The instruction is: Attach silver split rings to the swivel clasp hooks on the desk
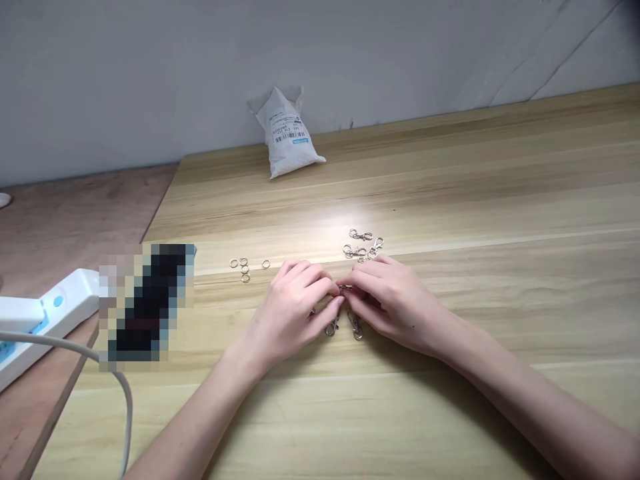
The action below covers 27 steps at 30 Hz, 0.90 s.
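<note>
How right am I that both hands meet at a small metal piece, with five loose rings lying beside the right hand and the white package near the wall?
Not quite: the head view shows the five loose rings beside the left hand, not the right hand. Both hands meet at a small metal piece, with the white package near the wall.

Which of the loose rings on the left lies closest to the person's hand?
The rightmost ring, lying alone beside the left hand; the other four rings are grouped farther left.
</note>
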Motion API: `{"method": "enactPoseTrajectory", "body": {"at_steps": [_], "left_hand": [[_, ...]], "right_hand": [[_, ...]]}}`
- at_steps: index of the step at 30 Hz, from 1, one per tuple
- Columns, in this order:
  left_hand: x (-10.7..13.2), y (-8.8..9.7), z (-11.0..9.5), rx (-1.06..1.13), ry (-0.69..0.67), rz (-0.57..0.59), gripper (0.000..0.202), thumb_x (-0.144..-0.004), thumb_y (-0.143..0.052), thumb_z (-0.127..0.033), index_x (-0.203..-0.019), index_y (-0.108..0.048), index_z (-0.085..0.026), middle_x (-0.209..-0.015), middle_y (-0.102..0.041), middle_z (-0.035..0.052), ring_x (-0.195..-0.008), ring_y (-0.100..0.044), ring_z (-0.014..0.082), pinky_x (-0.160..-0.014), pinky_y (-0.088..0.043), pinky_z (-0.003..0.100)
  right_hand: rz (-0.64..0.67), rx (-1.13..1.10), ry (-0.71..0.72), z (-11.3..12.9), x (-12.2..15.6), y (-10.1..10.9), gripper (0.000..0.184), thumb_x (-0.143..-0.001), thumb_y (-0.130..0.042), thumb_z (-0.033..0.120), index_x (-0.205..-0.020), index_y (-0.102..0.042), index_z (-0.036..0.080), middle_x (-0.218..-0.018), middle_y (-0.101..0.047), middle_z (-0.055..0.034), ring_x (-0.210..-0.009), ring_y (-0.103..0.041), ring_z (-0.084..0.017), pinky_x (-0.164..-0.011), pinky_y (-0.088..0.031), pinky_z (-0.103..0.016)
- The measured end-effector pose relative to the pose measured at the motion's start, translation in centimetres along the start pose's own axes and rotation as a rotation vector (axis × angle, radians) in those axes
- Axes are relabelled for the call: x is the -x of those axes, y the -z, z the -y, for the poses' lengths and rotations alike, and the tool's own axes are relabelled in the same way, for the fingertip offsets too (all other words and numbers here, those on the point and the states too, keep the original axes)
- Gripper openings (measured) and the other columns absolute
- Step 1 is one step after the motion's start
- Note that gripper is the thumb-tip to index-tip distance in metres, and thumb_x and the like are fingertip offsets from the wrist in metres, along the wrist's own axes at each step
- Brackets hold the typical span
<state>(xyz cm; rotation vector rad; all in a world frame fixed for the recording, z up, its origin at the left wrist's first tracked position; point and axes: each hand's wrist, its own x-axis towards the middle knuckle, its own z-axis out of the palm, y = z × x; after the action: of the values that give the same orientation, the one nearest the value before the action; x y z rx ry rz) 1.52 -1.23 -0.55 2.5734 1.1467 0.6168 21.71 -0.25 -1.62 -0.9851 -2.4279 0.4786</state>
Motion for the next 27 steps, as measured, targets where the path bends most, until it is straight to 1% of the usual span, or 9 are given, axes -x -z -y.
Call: {"method": "enactPoseTrajectory", "body": {"at_steps": [5,12,19,27], "left_hand": [[-0.03,0.09,-0.02,0.007,0.006,0.019,0.011,-0.092,-0.054,-0.02,-0.085,-0.062,-0.017,-0.088,-0.065,0.0025,-0.085,-0.057,0.0166,-0.082,-0.04,0.034],[-0.06,0.11,0.01,0.025,0.02,0.033,0.011,-0.092,-0.054,-0.02,-0.084,-0.061,-0.017,-0.09,-0.063,0.0038,-0.086,-0.056,0.0176,-0.079,-0.041,0.033],[-0.08,0.0,-0.04,0.042,0.027,0.045,0.013,-0.092,-0.052,-0.021,-0.085,-0.061,-0.017,-0.091,-0.062,0.0048,-0.088,-0.055,0.0187,-0.078,-0.043,0.035],[0.06,0.01,-0.08,0.044,0.028,0.047,0.013,-0.092,-0.052,-0.022,-0.085,-0.062,-0.017,-0.091,-0.062,0.005,-0.088,-0.055,0.019,-0.079,-0.043,0.035]], "right_hand": [[0.016,0.004,-0.007,0.08,0.11,0.08,0.018,-0.093,-0.045,0.015,-0.088,-0.063,0.016,-0.073,-0.06,-0.0002,-0.067,-0.051,-0.014,-0.07,-0.032,-0.03],[0.042,0.037,-0.005,0.0,0.16,0.0,0.02,-0.094,-0.044,0.017,-0.081,-0.058,0.017,-0.072,-0.058,0.0,-0.065,-0.047,-0.014,-0.069,-0.03,-0.03],[0.059,0.02,-0.006,0.0,0.05,0.12,0.018,-0.094,-0.044,0.016,-0.088,-0.061,0.017,-0.074,-0.061,-0.0016,-0.068,-0.051,-0.015,-0.071,-0.031,-0.031],[0.06,0.019,-0.008,0.05,0.01,0.11,0.02,-0.094,-0.044,0.017,-0.089,-0.063,0.017,-0.074,-0.061,-0.0017,-0.068,-0.052,-0.015,-0.071,-0.032,-0.031]]}}
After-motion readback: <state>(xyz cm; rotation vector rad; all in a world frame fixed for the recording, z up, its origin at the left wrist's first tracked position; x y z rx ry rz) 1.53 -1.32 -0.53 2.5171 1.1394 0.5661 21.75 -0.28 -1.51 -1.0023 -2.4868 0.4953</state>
